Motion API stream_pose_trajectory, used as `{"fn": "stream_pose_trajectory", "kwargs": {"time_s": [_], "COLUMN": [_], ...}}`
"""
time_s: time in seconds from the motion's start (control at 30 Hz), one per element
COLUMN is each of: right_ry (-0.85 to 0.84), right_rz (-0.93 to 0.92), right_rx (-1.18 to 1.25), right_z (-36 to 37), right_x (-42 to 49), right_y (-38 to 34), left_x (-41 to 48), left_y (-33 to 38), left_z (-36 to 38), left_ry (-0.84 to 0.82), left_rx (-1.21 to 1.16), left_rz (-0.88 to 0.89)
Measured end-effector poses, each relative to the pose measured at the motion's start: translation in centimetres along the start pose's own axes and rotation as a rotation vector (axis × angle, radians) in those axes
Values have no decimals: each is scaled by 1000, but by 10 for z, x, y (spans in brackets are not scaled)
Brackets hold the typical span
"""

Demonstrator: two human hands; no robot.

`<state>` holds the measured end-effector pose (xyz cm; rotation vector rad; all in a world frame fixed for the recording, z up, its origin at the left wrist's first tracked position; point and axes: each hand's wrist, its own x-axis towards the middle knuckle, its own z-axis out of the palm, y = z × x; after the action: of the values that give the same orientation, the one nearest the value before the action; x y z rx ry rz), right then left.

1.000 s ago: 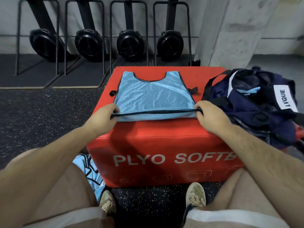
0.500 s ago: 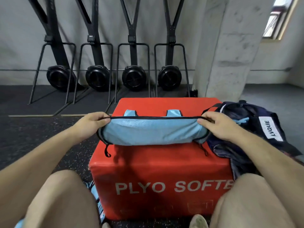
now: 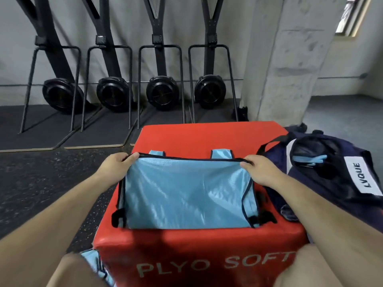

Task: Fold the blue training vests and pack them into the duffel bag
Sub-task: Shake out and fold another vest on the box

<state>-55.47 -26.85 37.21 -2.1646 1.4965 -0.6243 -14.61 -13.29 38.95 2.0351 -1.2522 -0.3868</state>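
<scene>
Gym floor (image 3: 51, 183): duffel bag (image 3: 335, 183), vest (image 3: 310, 160) inside

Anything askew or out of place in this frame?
The folded vest on the plyo box is uneven: its shoulder straps poke past the hem that the left hand and right hand pinch. A second vest lies on the floor beside the box's near-left corner.

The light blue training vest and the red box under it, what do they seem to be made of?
The light blue training vest looks like thin synthetic mesh, probably polyester: it has a sheen and fine weave, with black binding along its edges. The red box looks like foam covered in smooth vinyl: soft rounded edges, faint gloss.
</scene>
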Motion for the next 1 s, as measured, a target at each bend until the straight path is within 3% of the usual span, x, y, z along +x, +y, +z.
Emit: {"fn": "stream_pose_trajectory", "kwargs": {"time_s": [0.27,0.5,0.63,0.8,1.0], "right_ry": [166,-84,18,117,91], "right_rz": [130,204,205,230,226], "right_rx": [117,40,53,158,169], "right_z": [39,75,86,95,93], "right_x": [90,108,115,116,134], "right_y": [19,40,44,37,28], "left_x": [100,128,134,135,139], "left_y": [-7,-42,-46,-42,-34], "left_z": [58,113,113,111,112], "left_ry": [42,-132,-176,-108,-72], "left_rx": [-66,93,124,39,40], "left_rz": [-76,-100,-63,-70,-54]}}
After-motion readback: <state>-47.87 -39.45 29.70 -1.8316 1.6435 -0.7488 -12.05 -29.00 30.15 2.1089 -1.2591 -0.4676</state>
